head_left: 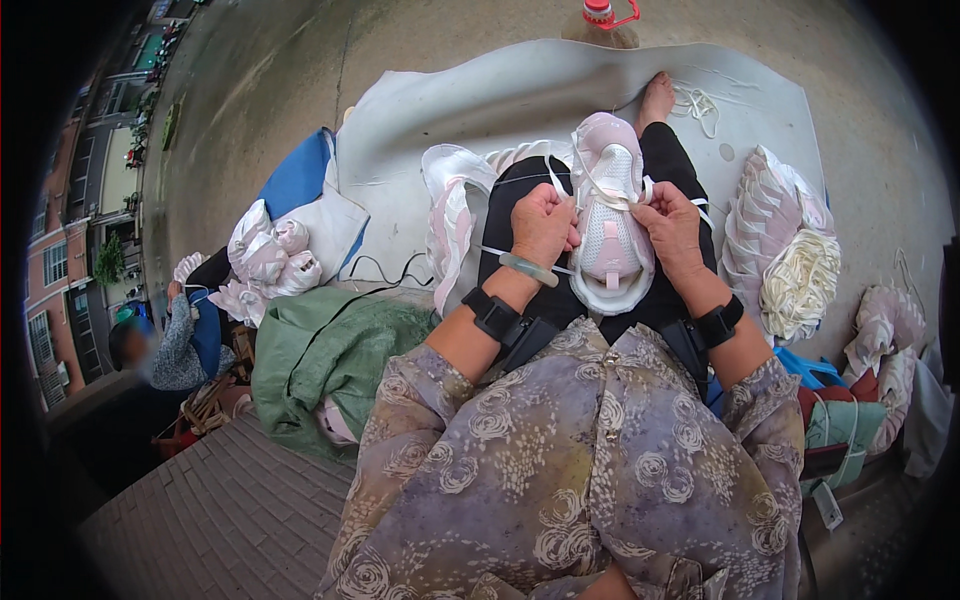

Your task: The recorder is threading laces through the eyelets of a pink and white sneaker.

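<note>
A white and pale pink shoe upper (612, 240) lies across my lap, between my two hands, its opening toward me. White shoelace (612, 194) crosses its front. My left hand (543, 222) is closed in a pinch at the left side, with a lace end rising from the fingers. On the other side my right hand (672, 228) pinches the lace close to the eyelets. A thin pale rod (492, 249) shows by my left wrist; I cannot tell if it is held. More shoe uppers (450, 200) rest beside my left leg.
Bundled uppers (765, 210) and a cream bundle of laces (803, 278) lie to the right on a pale sheet (450, 105). Left are a green sack (320, 350) and more uppers (265, 250). A red-capped bottle (602, 25) stands ahead. Another person (180, 345) sits far left.
</note>
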`<action>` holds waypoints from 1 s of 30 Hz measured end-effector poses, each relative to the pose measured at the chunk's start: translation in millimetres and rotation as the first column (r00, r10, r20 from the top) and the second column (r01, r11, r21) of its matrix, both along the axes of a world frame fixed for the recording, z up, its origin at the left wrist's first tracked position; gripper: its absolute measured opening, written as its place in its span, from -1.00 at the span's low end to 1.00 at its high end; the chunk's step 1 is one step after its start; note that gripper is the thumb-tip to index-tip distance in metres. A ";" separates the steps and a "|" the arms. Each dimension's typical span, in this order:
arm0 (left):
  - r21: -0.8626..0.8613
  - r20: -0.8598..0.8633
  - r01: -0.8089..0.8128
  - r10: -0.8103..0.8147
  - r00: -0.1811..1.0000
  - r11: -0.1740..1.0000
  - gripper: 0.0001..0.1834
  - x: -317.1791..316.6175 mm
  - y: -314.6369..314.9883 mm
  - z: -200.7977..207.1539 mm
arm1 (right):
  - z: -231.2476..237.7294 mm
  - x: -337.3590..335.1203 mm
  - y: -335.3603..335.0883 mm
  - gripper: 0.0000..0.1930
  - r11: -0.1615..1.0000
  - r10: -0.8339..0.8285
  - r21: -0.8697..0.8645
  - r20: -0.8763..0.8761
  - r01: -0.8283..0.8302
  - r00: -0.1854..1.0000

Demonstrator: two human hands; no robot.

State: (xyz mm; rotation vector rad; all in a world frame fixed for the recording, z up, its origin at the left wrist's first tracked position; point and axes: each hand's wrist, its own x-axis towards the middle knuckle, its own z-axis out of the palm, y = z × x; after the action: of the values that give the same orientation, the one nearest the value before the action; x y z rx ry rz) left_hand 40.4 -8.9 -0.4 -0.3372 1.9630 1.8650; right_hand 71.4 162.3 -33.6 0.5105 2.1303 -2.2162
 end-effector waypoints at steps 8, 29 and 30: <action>-0.074 -0.006 -0.014 0.014 1.000 0.997 -0.84 -2.3 5.6 -2.3 | -5.9 9.9 -1.9 -0.84 0.944 0.018 0.328 -0.129 0.026 0.991; -0.652 -0.479 0.231 -0.629 0.613 0.722 -0.56 -8.7 -3.2 19.0 | 28.0 15.6 -3.2 -0.86 0.838 0.098 0.542 -0.275 0.070 0.956; -0.648 -0.482 0.237 -0.630 0.608 0.724 -0.56 -6.2 -5.0 17.9 | 30.1 11.7 -9.1 -0.88 0.796 0.181 0.600 -0.356 0.076 0.917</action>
State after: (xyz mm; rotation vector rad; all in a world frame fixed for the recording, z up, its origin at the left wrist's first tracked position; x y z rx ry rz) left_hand 34.2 -13.9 17.5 0.7953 2.6941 1.1300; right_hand 83.2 153.2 -3.4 -0.0254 3.0351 -1.6604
